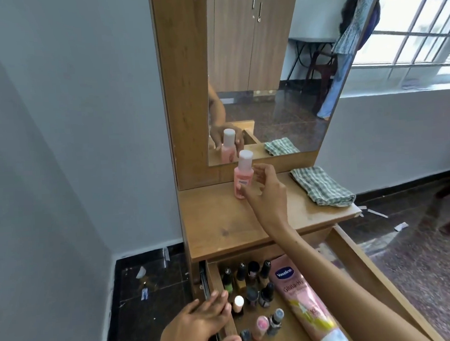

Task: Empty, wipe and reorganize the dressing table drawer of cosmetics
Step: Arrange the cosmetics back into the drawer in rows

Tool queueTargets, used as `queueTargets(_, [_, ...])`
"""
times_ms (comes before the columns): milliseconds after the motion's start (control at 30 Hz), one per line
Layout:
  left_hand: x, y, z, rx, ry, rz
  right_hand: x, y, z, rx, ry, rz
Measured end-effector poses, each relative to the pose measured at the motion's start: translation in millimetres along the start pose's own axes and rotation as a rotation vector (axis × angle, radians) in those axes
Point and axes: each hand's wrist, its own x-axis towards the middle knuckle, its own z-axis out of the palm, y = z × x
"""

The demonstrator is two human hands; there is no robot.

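1. The dressing table (221, 228) stands against a pale wall, its wooden top bare at the front, with a tall mirror (271, 76) rising behind it.
2. The drawer (359, 262) below the top is pulled out and holds the cosmetics.
3. A pink Vaseline tube (301, 299) lies flat along the drawer's middle, its white cap nearest the camera.
4. A folded green-checked cloth (323, 186) lies on the right end of the tabletop, its reflection showing in the mirror.
5. The right hand (268, 191) reaches over the tabletop; its fingers are spread loosely around a pink bottle with a white cap, the thumb touching its lower body, the other fingers apart from it, so the grip looks released.
6. The left hand (200, 325) rests on the drawer's left wall, fingers extended, grasping nothing.
7. The pink bottle (243, 177) stands upright on the tabletop, near the mirror's base.
8. A cluster of small nail polish bottles (251, 286) stands in the drawer's left part, just beside the tube.
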Motion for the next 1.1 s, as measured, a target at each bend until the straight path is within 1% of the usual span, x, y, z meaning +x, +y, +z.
queueTargets(33, [2.0,-2.7,3.8,0.023,0.089,0.020,2.1,0.8,1.5,0.002,0.004,0.006])
queueTargets(67, [0.6,-0.6,0.4,0.097,0.231,0.051,3.6,2.5,2.2,-0.007,0.013,-0.001])
queueTargets(100, [-1.0,0.2,-1.7,0.133,0.289,0.052,4.6,4.5,2.2,-0.021,0.020,-0.015])
queueTargets(133, [-2.6,1.2,-2.5,0.096,0.266,0.022,5.0,6.1,1.4,-0.033,0.024,-0.035])
queueTargets(167, [-4.2,1.9,-1.1,0.086,0.203,-0.009,4.6,7.1,-0.4,-0.040,0.022,-0.051])
queueTargets(200, [-6.2,0.3,-1.8,0.117,0.178,-0.009,3.4,7.4,-3.6,-0.038,0.015,-0.065])
queueTargets(233, [-8.5,-1.8,-5.0,0.022,0.127,-0.055,1.3,6.5,-8.2,-0.029,0.003,-0.075])
queueTargets(267, [-10.1,-0.8,-1.5,0.015,0.126,-0.065,-1.5,5.5,-14.3,-0.015,-0.013,-0.083])
queueTargets(300, [-13.7,-0.6,5.7,0.024,0.203,-0.072,-5.1,3.4,-22.3,0.003,-0.030,-0.089])
queueTargets(367, [-24.0,9.5,2.9,-0.020,0.270,-0.060,-14.4,-0.7,-42.8,0.054,-0.070,-0.090])
queueTargets(400, [-24.5,13.6,1.1,-0.062,0.370,-0.033,-19.1,-3.5,-54.8,0.076,-0.102,-0.079])
queueTargets(433, [-25.4,17.2,3.0,-0.102,0.391,-0.053,-25.2,-6.1,-68.1,0.087,-0.150,-0.055])
queueTargets(533, [-27.6,20.4,12.6,-0.187,0.583,-0.086,-43.4,-10.5,-109.3,0.121,-0.350,0.015])
queueTargets(567, [-29.0,21.5,14.1,-0.244,0.588,-0.109,-48.5,-10.8,-123.3,0.104,-0.419,0.021])
queueTargets(600, [-29.5,22.4,16.3,-0.256,0.574,-0.126,-53.3,-9.1,-137.1,0.059,-0.485,0.016])
queueTargets(700, [-31.4,24.4,16.8,-0.237,0.620,-0.085,-64.1,-2.9,-170.6,-0.169,-0.721,-0.046])
queueTargets(800, [-32.3,25.6,15.8,-0.231,0.631,-0.079,-75.9,6.1,-182.1,-0.317,-0.948,-0.065])
queueTargets(867, [-32.7,25.8,15.3,-0.230,0.644,-0.072,-86.3,12.3,-180.1,-0.495,-1.073,-0.173])
queueTargets(967, [-31.4,25.6,16.1,-0.215,0.661,-0.076,-102.9,19.3,-174.3,-0.750,-1.175,-0.315])
queueTargets(1000, [-31.2,25.8,16.3,-0.220,0.661,-0.075,-108.3,22.0,-172.2,-0.787,-1.192,-0.347])
queueTargets(1100, [-30.7,26.1,16.7,-0.228,0.659,-0.067,-123.5,34.1,-161.8,-0.788,-1.233,-0.416])
